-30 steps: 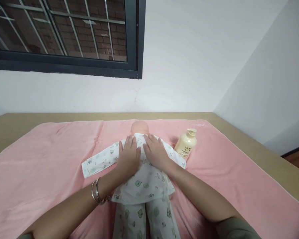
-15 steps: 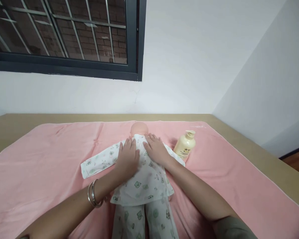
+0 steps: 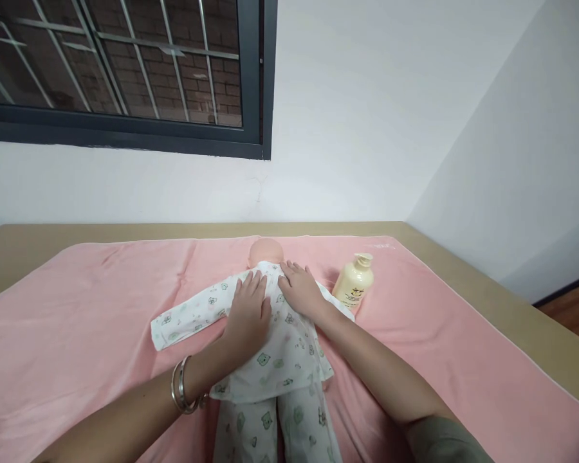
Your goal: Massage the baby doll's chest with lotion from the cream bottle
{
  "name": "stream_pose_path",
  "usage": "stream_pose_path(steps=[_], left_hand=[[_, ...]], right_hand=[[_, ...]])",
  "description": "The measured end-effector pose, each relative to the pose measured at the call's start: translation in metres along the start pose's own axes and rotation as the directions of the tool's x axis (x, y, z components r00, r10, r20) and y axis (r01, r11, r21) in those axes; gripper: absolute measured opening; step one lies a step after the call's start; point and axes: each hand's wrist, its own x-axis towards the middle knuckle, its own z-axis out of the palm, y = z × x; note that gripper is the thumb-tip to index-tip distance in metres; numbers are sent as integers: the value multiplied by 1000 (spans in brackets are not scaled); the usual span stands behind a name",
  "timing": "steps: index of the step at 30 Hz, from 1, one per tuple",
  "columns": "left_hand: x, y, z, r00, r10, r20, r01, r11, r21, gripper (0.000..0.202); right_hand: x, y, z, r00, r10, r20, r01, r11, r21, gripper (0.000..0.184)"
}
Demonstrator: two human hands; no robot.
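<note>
A doll's bald head [image 3: 266, 252] shows at the top of a white long-sleeved shirt [image 3: 282, 350] printed with small green bears. Matching trousers [image 3: 296, 424] cover its legs, cut off by the frame's lower edge. No facial features can be seen on the head. My left hand [image 3: 249, 315] lies flat on the left side of the shirt's upper part, fingers extended. On the other side, my right hand [image 3: 302, 289] rests open near the shoulder, its fingertips just below the head. One sleeve stretches out to the left; my right forearm partly covers the other.
A pale yellow pump bottle [image 3: 354, 281] stands right of the doll, close to the right sleeve. Beneath everything is a pink blanket [image 3: 439, 360] over a tan table surface [image 3: 468, 283]. A white wall and a dark-framed barred window [image 3: 174, 138] are behind.
My left hand has slid slightly down the shirt, toward me. My right hand stays at nearly the same spot. The whole view has shifted a little.
</note>
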Motion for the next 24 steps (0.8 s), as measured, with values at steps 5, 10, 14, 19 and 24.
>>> stream_pose_path(steps=[5,10,14,19,24], left_hand=[[8,-7,-3,992,-123,-40,113,977,-182,43],[10,-19,6,983,-152,-100,132,974,-185,46],[5,-19,12,990,-105,-94,93,988,-121,48],[6,-17,11,991,-101,-90,93,992,-80,47],[7,-19,11,991,-80,-108,73,995,-67,47]], right_hand=[[-14,-10,8,988,-143,-54,136,985,-110,53],[-28,-20,19,978,-188,-90,184,982,-52,55],[-19,-11,29,983,-103,-150,109,993,35,54],[-17,-9,32,980,-108,-166,120,991,62,52],[-21,-13,30,982,-104,-156,113,992,51,53]])
